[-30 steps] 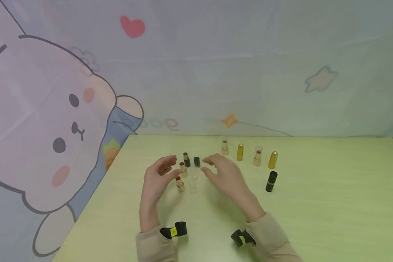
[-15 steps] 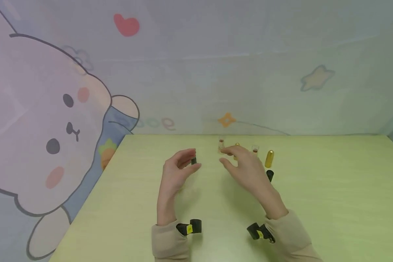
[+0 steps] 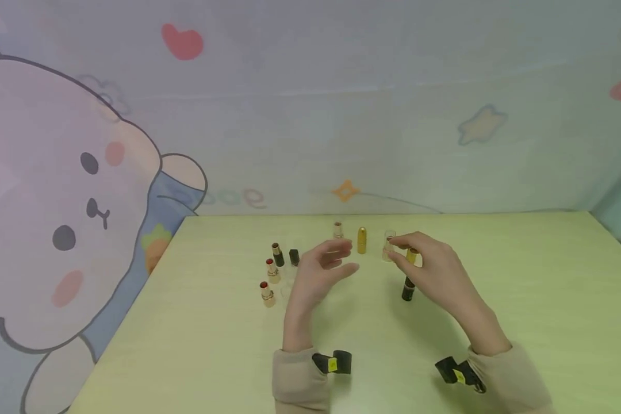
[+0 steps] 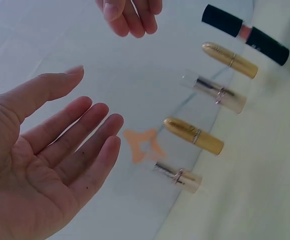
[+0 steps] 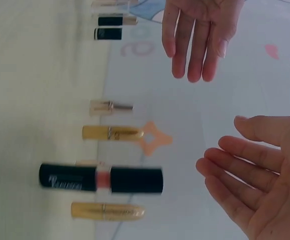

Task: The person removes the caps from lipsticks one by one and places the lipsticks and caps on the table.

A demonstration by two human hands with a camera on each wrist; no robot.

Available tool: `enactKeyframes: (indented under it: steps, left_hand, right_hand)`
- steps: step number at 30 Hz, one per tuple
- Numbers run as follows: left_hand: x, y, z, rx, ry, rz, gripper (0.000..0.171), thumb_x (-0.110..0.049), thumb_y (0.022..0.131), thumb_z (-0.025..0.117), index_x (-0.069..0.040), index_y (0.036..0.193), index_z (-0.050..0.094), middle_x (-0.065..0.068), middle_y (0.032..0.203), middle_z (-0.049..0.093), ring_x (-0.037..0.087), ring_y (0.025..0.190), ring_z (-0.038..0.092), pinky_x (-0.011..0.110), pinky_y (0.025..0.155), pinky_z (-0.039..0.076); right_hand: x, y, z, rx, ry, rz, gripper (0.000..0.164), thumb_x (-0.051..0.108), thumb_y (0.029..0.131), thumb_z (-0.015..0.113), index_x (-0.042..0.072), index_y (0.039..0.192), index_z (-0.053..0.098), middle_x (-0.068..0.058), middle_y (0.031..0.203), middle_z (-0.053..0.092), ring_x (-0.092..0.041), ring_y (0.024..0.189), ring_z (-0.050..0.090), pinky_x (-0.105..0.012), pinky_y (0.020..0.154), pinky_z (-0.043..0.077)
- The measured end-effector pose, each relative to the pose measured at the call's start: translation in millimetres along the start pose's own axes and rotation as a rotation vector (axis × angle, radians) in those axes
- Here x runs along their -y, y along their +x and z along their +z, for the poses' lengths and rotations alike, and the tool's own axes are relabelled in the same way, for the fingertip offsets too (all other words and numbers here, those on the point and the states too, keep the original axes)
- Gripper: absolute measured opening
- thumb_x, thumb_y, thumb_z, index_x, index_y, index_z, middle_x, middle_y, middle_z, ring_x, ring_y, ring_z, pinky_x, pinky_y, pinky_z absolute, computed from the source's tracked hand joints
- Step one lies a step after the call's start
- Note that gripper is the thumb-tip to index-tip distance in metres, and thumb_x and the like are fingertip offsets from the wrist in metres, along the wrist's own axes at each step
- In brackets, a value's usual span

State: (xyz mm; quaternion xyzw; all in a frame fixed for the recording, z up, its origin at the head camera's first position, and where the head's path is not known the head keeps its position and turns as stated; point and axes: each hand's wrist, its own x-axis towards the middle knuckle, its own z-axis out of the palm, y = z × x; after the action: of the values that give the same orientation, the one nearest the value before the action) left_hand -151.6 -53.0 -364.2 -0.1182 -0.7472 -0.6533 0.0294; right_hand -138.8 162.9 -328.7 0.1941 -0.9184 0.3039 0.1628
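My left hand (image 3: 318,273) hovers over the middle of the table, fingers spread and relaxed, with nothing in it. Across from it my right hand (image 3: 437,270) is also empty, thumb apart from the fingers. Nearest the right hand are a lipstick with a clear cap (image 3: 387,254), a gold bullet-shaped lipstick tube (image 3: 411,253) partly hidden behind the fingers, and a black tube with a pink band (image 5: 103,179). Another gold tube (image 3: 361,240) stands between the hands, farther back. A pale gold lipstick (image 3: 338,230) stands just beyond the left fingertips.
Left of my left hand stand two uncapped red lipsticks (image 3: 272,271), an uncapped black-and-gold tube (image 3: 278,255) and a small black cap (image 3: 294,257). A clear cap (image 3: 285,292) is partly hidden by the left wrist. A printed cloth (image 3: 290,115) hangs behind the table.
Both hands have moved right, the left one passing from the uncapped lipsticks to the table's middle. The head view has turned slightly right. The lipsticks appear to stay in place.
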Motion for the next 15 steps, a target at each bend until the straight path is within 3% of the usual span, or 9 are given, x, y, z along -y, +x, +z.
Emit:
enactKeyframes:
  steps: [6, 15]
  left_hand:
    - [9.2, 4.7, 11.7, 0.044, 0.0, -0.043, 0.044, -0.013, 0.081, 0.076, -0.011, 0.123, 0.064, 0.009, 0.126, 0.065, 0.027, 0.119, 0.06, 0.042, 0.105, 0.045]
    - [28.5, 13.4, 32.0, 0.15, 0.017, -0.115, 0.045, -0.016, 0.08, 0.077, -0.015, 0.123, 0.064, 0.003, 0.123, 0.067, 0.028, 0.117, 0.062, 0.033, 0.096, 0.052]
  right_hand:
    - [-19.7, -6.7, -7.2, 0.047, 0.045, -0.007, 0.027, 0.021, 0.093, 0.064, 0.009, 0.116, 0.066, -0.01, 0.113, 0.069, -0.029, 0.103, 0.063, -0.05, 0.087, 0.049]
    - [-42.2, -11.5, -8.2, 0.156, 0.177, 0.0, 0.035, 0.025, 0.089, 0.069, 0.01, 0.121, 0.063, -0.01, 0.119, 0.068, -0.032, 0.11, 0.062, -0.051, 0.094, 0.049]
